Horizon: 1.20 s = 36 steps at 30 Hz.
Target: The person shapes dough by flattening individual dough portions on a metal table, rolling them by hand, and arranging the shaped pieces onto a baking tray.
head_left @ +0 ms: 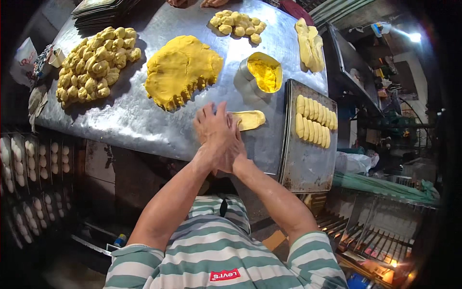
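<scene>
A flattened, oblong piece of pale yellow dough (251, 120) lies on the metal table, its left end covered by my hands. My left hand (210, 126) is crossed partly over the right one, its fingers stretched and apart. Next to the dough's left end is my right hand (235, 148), its fingers mostly hidden, so its grip does not show. Beyond the dough stands a metal container (249, 85) with bright yellow filling (265, 76). A large slab of yellow dough (180, 70) lies farther left.
A pile of dough balls (98, 65) sits at far left, a smaller group (236, 23) at the back. On the right, a dark tray (308, 166) carries two rows of shaped dough pieces (315, 120). Long dough strips (310, 45) lie beyond it. Another person's hands (214, 2) show at the far edge.
</scene>
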### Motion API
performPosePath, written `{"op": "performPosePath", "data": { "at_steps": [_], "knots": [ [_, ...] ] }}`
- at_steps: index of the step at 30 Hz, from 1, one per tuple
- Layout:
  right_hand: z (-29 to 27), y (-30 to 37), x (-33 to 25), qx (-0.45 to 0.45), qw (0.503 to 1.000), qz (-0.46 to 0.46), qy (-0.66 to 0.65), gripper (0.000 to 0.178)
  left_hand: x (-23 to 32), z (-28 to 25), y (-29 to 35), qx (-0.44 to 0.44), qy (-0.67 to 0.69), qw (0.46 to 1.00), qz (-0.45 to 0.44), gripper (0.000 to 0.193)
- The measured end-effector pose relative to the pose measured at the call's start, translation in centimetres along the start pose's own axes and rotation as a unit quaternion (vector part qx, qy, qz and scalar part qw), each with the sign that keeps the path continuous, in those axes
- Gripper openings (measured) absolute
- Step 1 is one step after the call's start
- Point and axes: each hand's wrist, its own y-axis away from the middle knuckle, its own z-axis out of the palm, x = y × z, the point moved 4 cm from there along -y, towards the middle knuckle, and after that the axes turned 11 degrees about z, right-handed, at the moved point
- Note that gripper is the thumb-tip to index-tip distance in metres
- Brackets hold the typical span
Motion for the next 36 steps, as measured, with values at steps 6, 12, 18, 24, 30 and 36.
{"op": "performPosePath", "data": {
  "at_steps": [6,12,18,24,30,36],
  "knots": [
    [-2.2,1.1,10.7,0.099,0.993,0.047,-0.032,0.09,-2.7,2.6,-1.8,0.116,-0.234,0.96,0.1,0.072],
    [-6.9,-4.9,7.3,0.276,0.933,0.021,-0.231,0.033,-4.1,1.5,0.3,0.103,-0.283,0.952,0.054,0.07],
    [-4.0,-9.1,-4.2,0.271,0.918,-0.063,-0.283,0.027,-10.3,-7.5,5.4,0.122,-0.218,0.968,0.036,0.066],
    [-3.9,-10.5,-10.0,0.245,0.942,-0.056,-0.222,0.032,-19.3,-17.6,9.3,0.177,-0.175,0.968,0.008,0.057],
    [-3.0,-10.6,-12.6,0.271,0.95,0.047,-0.148,0.038,-22.3,-20.7,9.4,0.191,-0.122,0.974,0.005,0.056],
    [-2.8,-10.7,-13.2,0.263,0.951,0.079,-0.141,0.019,-20.2,-19.9,6.3,0.211,-0.061,0.974,0.053,0.055]
  ]
}}
